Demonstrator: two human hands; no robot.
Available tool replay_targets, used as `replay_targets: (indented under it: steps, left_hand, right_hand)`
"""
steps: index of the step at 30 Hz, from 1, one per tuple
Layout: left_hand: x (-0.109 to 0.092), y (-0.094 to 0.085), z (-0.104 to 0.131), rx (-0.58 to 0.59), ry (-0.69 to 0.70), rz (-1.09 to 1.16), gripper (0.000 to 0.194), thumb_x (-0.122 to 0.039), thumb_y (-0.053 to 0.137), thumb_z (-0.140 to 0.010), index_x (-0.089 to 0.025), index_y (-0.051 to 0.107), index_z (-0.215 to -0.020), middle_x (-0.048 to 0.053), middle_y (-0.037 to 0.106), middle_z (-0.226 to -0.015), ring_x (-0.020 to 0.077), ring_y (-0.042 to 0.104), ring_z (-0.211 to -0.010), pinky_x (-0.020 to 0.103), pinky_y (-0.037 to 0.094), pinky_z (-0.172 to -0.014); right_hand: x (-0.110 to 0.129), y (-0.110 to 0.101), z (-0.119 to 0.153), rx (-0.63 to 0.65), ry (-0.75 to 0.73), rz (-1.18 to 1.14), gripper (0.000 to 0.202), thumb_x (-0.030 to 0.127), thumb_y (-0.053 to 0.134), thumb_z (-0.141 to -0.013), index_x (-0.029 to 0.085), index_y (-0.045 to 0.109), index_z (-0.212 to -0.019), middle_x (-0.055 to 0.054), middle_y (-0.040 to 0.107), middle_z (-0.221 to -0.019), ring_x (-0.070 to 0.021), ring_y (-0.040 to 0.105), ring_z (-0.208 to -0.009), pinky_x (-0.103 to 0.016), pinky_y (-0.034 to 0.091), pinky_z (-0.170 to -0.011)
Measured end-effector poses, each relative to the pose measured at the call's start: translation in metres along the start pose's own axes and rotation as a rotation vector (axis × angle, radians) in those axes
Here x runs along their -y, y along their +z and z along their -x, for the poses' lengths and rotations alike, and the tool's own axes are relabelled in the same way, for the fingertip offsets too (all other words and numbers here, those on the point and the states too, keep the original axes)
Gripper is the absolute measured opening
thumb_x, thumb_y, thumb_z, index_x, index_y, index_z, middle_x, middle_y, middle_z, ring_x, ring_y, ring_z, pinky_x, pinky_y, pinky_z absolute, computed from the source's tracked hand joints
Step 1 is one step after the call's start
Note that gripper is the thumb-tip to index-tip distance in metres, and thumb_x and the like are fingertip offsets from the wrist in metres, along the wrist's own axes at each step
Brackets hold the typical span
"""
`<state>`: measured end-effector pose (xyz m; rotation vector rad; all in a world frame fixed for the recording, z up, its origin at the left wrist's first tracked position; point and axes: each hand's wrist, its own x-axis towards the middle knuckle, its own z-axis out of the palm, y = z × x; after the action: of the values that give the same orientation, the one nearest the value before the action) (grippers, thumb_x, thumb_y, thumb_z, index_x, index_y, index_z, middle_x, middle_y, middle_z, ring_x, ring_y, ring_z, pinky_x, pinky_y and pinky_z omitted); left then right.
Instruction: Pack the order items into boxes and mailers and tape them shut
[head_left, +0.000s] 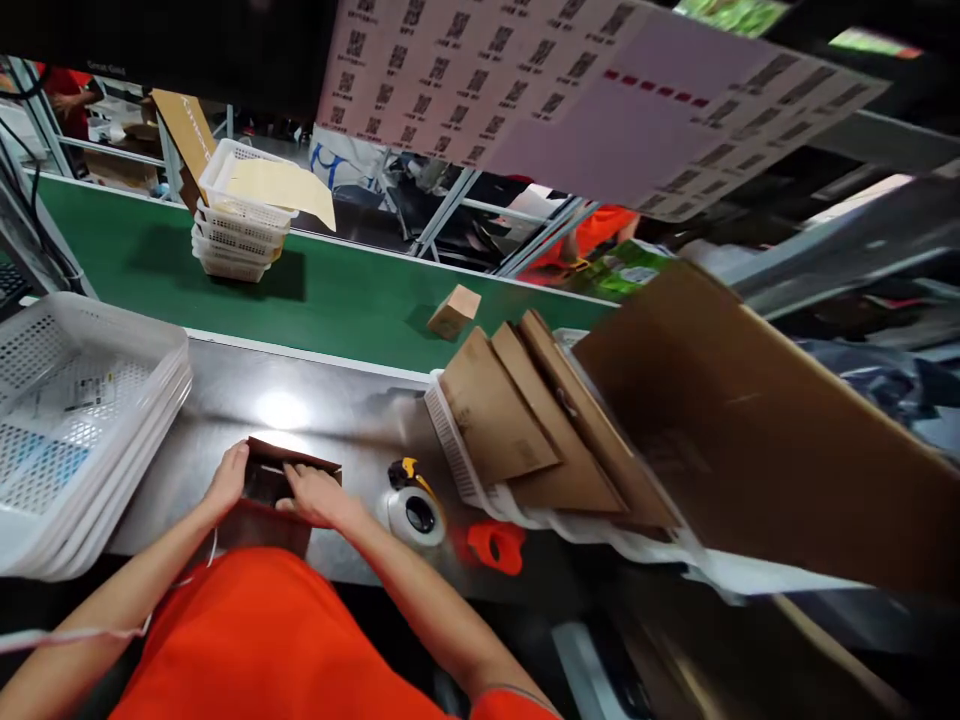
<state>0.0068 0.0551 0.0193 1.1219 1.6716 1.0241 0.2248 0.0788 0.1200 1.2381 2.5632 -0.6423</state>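
Note:
A small open cardboard box (289, 525) stands at the near edge of the metal bench, its dark inside showing between raised flaps. My left hand (228, 480) grips the box's left side, fingers at the top edge. On the right side, my right hand (313, 496) reaches over the opening with its fingers apart, touching the box. A tape dispenser with a yellow part (410, 470) and a white tape roll (417, 514) lie to the right of my right hand. Beside them is a red-orange ring-shaped object (498, 547).
Stacked white baskets (161, 375) stand at the left, flat cardboard in a rack (450, 430) at the right. Beyond the metal bench (315, 385), a green conveyor (352, 310) carries smaller baskets (232, 235) and a brown box (454, 312). People in red work farther back.

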Motion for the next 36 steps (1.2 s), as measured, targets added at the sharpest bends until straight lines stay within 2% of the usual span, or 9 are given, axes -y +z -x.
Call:
replay_targets:
  steps: [3,6,10,15,18,22,26,33,36]
  left_hand:
    - [-0.002,0.003,0.009,-0.108,-0.025,-0.032,0.047,-0.050,0.041,-0.107,-0.018,0.068,-0.128,0.021,0.072,-0.138,0.0331,0.067,-0.135,0.050,0.048,-0.122]
    - [-0.009,0.002,0.021,-0.221,-0.026,-0.062,0.044,-0.054,0.046,-0.107,-0.019,0.063,-0.125,0.020,0.069,-0.132,0.0314,0.069,-0.123,0.050,0.053,-0.114]
    - [-0.021,-0.006,0.032,-0.220,0.182,-0.204,0.039,-0.055,0.042,-0.109,-0.023,0.063,-0.111,0.013,0.070,-0.109,0.0296,0.070,-0.104,0.047,0.058,-0.099]
    - [-0.040,-0.020,0.031,0.389,0.650,-0.757,0.055,-0.068,0.056,-0.103,-0.019,0.079,-0.108,0.018,0.077,-0.108,0.0362,0.072,-0.108,0.050,0.059,-0.098]
    - [-0.047,-0.022,0.022,0.588,0.765,-1.018,0.061,-0.068,0.054,-0.105,-0.016,0.085,-0.105,0.022,0.080,-0.106,0.0386,0.074,-0.110,0.052,0.061,-0.098]
    - [-0.049,-0.016,0.001,0.445,0.976,-0.996,0.063,-0.062,0.057,-0.107,-0.019,0.071,-0.150,0.023,0.064,-0.160,0.0430,0.056,-0.151,0.061,0.042,-0.127]
    - [-0.037,-0.007,-0.009,0.195,0.838,-1.052,0.080,-0.061,0.062,-0.104,-0.008,0.056,-0.164,0.029,0.044,-0.173,0.0501,0.039,-0.163,0.072,0.027,-0.133]
    - [0.039,-0.020,0.025,0.193,0.930,-1.039,0.056,-0.037,0.043,-0.109,-0.020,0.067,-0.157,0.017,0.056,-0.168,0.0436,0.053,-0.156,0.070,0.044,-0.124]
    - [0.057,-0.021,0.016,0.125,0.955,-1.020,0.055,-0.035,0.045,-0.107,-0.026,0.070,-0.155,0.014,0.054,-0.170,0.0471,0.047,-0.159,0.076,0.042,-0.123]
  right_hand:
    - [-0.020,0.014,0.033,-0.404,-0.050,-0.200,0.049,0.039,0.060,-0.109,0.021,0.065,-0.154,-0.019,0.066,-0.154,-0.0316,0.062,-0.144,-0.052,0.052,-0.122]
    - [-0.031,0.046,0.060,-0.798,0.257,-0.380,0.057,0.045,0.058,-0.107,0.015,0.060,-0.156,-0.024,0.066,-0.147,-0.0381,0.063,-0.139,-0.063,0.053,-0.118]
    - [-0.015,0.088,0.068,-0.600,0.341,-0.519,0.073,0.050,0.068,-0.099,0.018,0.051,-0.163,-0.020,0.068,-0.147,-0.0377,0.066,-0.136,-0.056,0.058,-0.114]
    - [0.006,0.079,0.056,-0.316,0.271,-0.342,0.091,0.049,0.088,-0.083,0.013,0.057,-0.161,-0.027,0.051,-0.169,-0.0486,0.049,-0.153,-0.062,0.047,-0.124]
    - [-0.004,0.062,0.050,-0.231,0.195,-0.243,0.056,0.048,0.080,-0.092,0.012,0.077,-0.135,-0.028,0.062,-0.156,-0.0478,0.056,-0.143,-0.061,0.050,-0.119]
    - [-0.024,0.062,0.040,-0.378,0.145,-0.268,0.032,0.036,0.067,-0.103,0.018,0.076,-0.128,-0.020,0.072,-0.136,-0.0378,0.066,-0.129,-0.055,0.055,-0.114]
    - [-0.024,0.077,0.027,-0.689,0.410,-0.397,0.078,0.031,0.075,-0.095,0.015,0.045,-0.165,-0.025,0.056,-0.159,-0.0420,0.056,-0.148,-0.060,0.051,-0.122]
    - [-0.041,0.097,0.033,-0.404,0.083,-0.303,0.072,0.042,0.061,-0.105,0.024,0.041,-0.172,-0.016,0.043,-0.178,-0.0382,0.030,-0.169,-0.070,0.023,-0.136]
    - [-0.091,0.104,0.058,-0.494,0.349,-0.218,0.069,0.037,0.060,-0.104,0.021,0.046,-0.169,-0.018,0.046,-0.176,-0.0375,0.036,-0.167,-0.066,0.031,-0.135]
